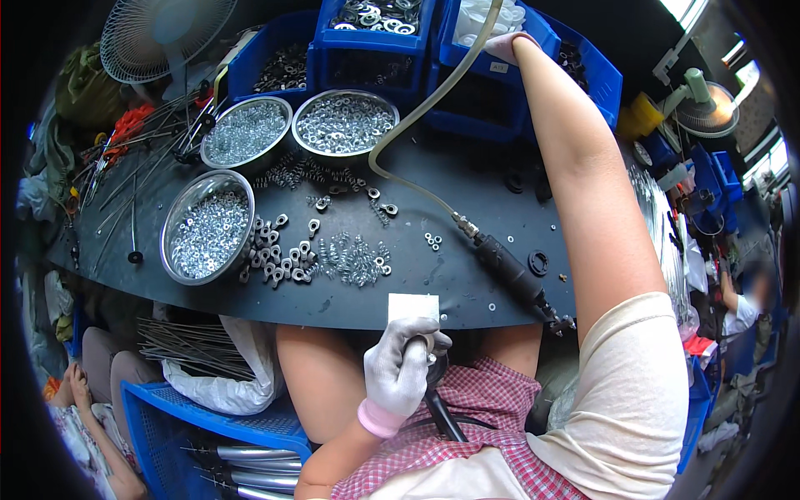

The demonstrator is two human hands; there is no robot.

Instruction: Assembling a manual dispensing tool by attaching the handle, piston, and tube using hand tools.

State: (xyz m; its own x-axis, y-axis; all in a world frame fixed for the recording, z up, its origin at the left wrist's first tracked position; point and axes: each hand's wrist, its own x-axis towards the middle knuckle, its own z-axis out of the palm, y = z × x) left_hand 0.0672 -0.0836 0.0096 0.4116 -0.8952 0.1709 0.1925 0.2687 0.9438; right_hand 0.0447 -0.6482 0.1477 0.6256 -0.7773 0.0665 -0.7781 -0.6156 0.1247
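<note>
I monitor both hands from the head view, taking clock positions from its centre. The left hand, gloved, is at 6 o'clock, beyond the near edge of the table; its fingers are curled around what appears to be a dark shaft, and a small metal end shows beside the thumb. The right hand is at 1 o'clock, at a blue bin of white parts; its fingers are hidden, so I cannot tell whether it grasps anything. The driver lies unheld just past 3 o'clock; loose springs lie at 9 o'clock. I judge the step in hand to be a pick-up from the bin. The next move calls for a secure grip, then a return path clear of the hose.
</note>
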